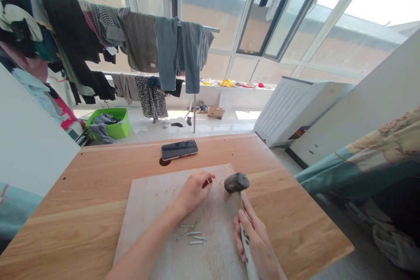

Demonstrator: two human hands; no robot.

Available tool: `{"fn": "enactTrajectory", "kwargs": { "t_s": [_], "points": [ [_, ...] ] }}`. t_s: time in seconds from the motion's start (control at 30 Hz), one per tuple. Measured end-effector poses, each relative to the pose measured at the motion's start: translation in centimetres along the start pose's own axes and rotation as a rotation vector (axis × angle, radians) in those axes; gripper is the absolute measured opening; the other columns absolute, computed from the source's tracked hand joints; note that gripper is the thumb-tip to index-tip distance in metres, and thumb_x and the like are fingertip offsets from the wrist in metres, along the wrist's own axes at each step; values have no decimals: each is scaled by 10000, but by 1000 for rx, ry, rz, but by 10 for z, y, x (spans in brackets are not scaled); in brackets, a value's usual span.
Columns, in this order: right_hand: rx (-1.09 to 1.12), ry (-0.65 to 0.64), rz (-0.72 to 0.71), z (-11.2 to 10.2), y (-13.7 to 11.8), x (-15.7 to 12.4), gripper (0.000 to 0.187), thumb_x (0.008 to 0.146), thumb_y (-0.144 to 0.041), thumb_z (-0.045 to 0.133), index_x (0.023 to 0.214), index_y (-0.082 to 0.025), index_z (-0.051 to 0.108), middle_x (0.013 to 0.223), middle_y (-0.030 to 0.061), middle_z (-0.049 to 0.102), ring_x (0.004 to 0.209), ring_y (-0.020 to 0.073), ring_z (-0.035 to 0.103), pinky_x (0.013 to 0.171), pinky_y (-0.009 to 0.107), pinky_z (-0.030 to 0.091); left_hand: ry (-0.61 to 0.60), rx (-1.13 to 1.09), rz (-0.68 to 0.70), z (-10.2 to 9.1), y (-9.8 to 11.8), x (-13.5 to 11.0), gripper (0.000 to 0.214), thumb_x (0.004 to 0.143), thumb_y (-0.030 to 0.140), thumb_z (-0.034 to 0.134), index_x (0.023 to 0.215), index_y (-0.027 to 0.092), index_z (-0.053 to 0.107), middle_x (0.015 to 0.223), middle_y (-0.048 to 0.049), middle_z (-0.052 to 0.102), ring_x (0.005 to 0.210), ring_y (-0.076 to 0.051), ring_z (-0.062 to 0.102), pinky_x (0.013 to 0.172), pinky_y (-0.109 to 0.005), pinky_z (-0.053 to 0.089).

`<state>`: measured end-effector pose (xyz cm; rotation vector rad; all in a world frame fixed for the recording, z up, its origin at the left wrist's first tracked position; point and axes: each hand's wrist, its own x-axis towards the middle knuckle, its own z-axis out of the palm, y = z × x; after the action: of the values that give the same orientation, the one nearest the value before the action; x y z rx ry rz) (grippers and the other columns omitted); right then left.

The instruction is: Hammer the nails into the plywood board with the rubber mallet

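My right hand [254, 236] is wrapped around the pale, worn handle of a hammer [236, 182], its dark metal head raised above the right part of a whitish wooden board [144, 210]. To the left of the hammer head, my left hand [197, 190] is low over the board with its fingers curled in. Whatever may be between those fingertips is too small to make out. Several loose silver nails [196, 238] lie on the board, to the right of my left forearm. A short row of small dark dots [166, 191] marks the board left of my left hand.
The board lies on a wooden table [295, 210]. A phone [180, 149] rests beyond it, beside a dark round hole [165, 162]. Behind stand a rack of hanging clothes [141, 43], a green basin [118, 127] and a white cabinet [278, 109]. A curtain [361, 162] hangs at right.
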<state>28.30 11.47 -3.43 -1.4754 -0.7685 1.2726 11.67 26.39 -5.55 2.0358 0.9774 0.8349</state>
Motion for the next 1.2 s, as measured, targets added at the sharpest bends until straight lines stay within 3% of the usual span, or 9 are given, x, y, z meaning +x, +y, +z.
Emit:
{"fn": "enactTrajectory", "kwargs": {
  "t_s": [0.17, 0.53, 0.7, 0.87, 1.03, 1.2],
  "points": [
    [37, 0, -10, -1, -2, -2, 777, 930, -533, 627, 1576, -242, 308, 632, -87, 538, 359, 63, 392, 309, 165, 392, 10, -45, -36, 1, -4, 0, 264, 836, 77, 568, 1050, 152, 703, 889, -47, 730, 787, -169, 659, 774, -270, 503],
    [-85, -48, -36, 31, -33, -4, 758, 866, -519, 640, 1499, -145, 458, 604, -84, 518, 336, 65, 390, 279, 175, 385, 28, -110, -53, -3, 6, 1, 247, 806, 79, 561, 970, 171, 720, 827, -22, 713, 753, -164, 633, 731, -256, 478],
    [-137, -68, -54, 38, -28, -3, 695, 881, -489, 600, 1473, -140, 493, 590, -90, 492, 323, 60, 374, 276, 170, 381, 29, -132, -37, -4, 4, 1, 254, 771, 52, 544, 922, 166, 714, 800, -8, 706, 741, -157, 622, 726, -250, 469],
    [-143, -123, -82, 38, -17, 0, 654, 931, -494, 560, 1490, -165, 474, 578, -98, 468, 324, 64, 384, 288, 164, 384, 27, -199, -34, -1, 0, 0, 443, 763, 34, 542, 1163, 171, 673, 872, -17, 733, 748, -154, 643, 735, -250, 491],
    [-124, -108, -44, 32, -15, -4, 722, 911, -515, 590, 1502, -127, 441, 613, -89, 479, 335, 63, 399, 288, 167, 372, 15, -180, -64, 3, -5, 0, 437, 794, 67, 560, 1212, 165, 641, 883, -24, 722, 752, -151, 639, 759, -261, 500],
    [-134, -91, 10, 5, 0, -18, 812, 894, -565, 626, 1531, -122, 387, 620, -69, 530, 376, 87, 452, 343, 197, 409, 14, -12, -109, -18, 10, -7, 462, 767, 184, 665, 1224, 183, 597, 1086, -63, 639, 821, -166, 619, 788, -294, 521]
  ]
}}
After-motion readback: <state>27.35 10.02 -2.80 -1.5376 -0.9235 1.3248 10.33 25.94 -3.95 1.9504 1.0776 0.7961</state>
